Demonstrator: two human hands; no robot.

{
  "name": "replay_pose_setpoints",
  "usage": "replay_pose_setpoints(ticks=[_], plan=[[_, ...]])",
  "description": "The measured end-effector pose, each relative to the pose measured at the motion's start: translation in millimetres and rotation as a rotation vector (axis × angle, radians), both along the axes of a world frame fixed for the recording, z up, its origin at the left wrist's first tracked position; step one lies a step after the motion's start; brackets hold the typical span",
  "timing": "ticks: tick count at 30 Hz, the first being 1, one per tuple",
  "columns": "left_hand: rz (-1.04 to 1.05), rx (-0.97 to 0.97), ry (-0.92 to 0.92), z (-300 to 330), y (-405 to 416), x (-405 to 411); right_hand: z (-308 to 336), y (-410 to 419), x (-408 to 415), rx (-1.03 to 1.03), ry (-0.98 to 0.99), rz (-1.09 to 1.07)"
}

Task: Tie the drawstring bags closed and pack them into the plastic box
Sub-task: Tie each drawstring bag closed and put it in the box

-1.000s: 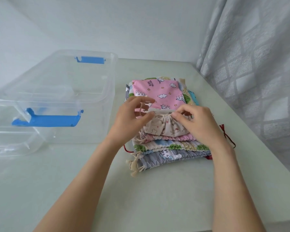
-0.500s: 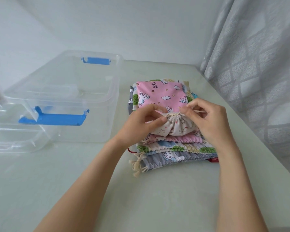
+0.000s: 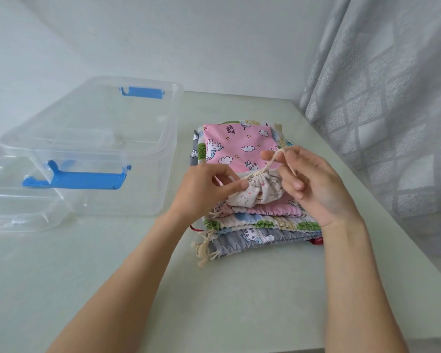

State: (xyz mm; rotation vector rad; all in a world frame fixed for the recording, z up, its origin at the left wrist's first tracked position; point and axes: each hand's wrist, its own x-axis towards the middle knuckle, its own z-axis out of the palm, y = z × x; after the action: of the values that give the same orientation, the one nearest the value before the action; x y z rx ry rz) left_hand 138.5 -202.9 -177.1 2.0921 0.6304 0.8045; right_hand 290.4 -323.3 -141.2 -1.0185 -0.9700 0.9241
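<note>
Atop the stack of bags (image 3: 260, 225) on the counter (image 3: 214, 289), the left grip (image 3: 204, 189) pinches the cream bag (image 3: 260, 189)'s gathered mouth; the right grip (image 3: 308, 184) pinches its drawstring (image 3: 271, 163). Left of them stands the plastic box (image 3: 99, 149), open.

In front of me the table (image 3: 239, 301) carries everything. The plastic box (image 3: 99, 149) sits on its left side toward the wall, with the lid (image 3: 15, 212) lying flat just left of and before it, partly under its near corner. Right of the box, just beside it, I see the stack of bags (image 3: 260, 225), one on another. The top bag (image 3: 260, 189) rests on the stack's near half. My left hand (image 3: 204, 189) is at that bag's left, my right hand (image 3: 308, 182) at its right. A curtain (image 3: 392, 98) hangs along the table's right edge.
</note>
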Motion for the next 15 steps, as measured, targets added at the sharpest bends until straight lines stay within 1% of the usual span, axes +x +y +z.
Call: replay_pose_setpoints(ticks=[2, 6, 8, 10, 15], plan=[[-0.01, -0.035, -0.001, 2, 0, -1, -3, 3, -1, -0.034, -0.015, -0.044], [-0.244, -0.399, -0.136, 17, 5, -15, -11, 9, -1, -0.195, -0.251, -0.189], [-0.329, -0.501, -0.226, 22, 8, -19, -12, 10, -4, -0.24, -0.306, -0.22], [-0.366, -0.524, -0.277, 24, 7, -20, -11, 12, -7, -0.255, -0.319, -0.238], [-0.417, -0.413, -0.279, 24, -1, -17, -12, 14, -10, -0.237, -0.342, -0.27]])
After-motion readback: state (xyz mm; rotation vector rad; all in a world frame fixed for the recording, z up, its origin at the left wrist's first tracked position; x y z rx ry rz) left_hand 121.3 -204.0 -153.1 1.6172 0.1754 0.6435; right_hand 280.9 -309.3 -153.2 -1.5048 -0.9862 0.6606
